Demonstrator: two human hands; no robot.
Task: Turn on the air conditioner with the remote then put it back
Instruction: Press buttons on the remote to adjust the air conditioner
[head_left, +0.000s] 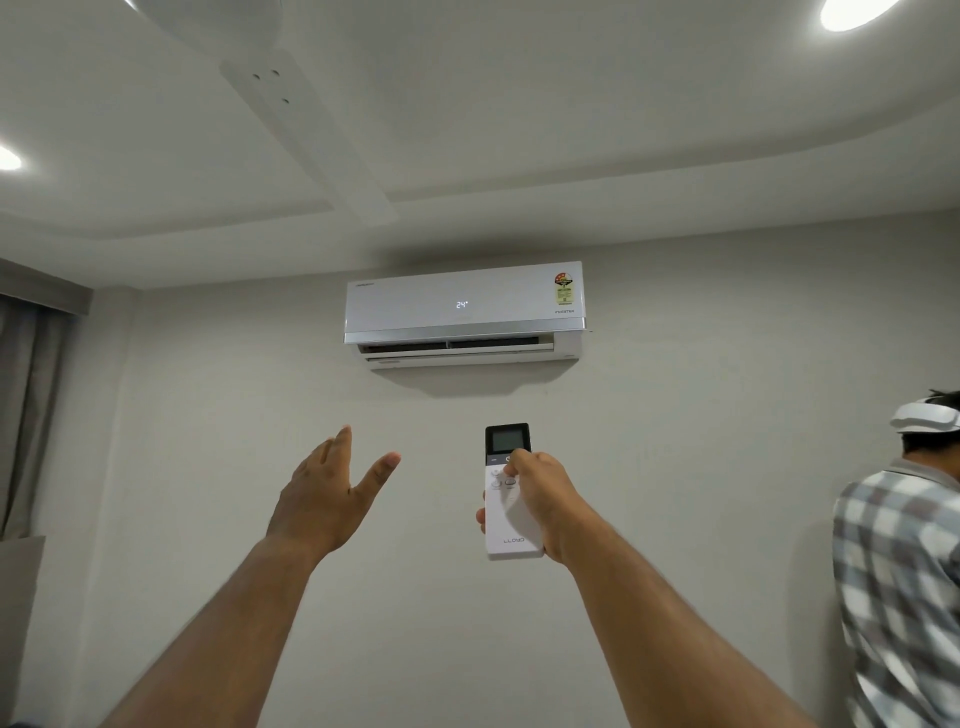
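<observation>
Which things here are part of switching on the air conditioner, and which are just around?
In the job:
remote, held in the right hand
air conditioner, showing 24
left hand, open and empty

Just around:
ceiling fan
ceiling lights
curtain
another person in a checked shirt

Grey wall (208, 467), recessed ceiling lights (852, 13), curtain (26, 415)

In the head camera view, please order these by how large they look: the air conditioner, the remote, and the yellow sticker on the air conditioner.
1. air conditioner
2. remote, though it is nearer the camera, which enlarges it
3. yellow sticker
</observation>
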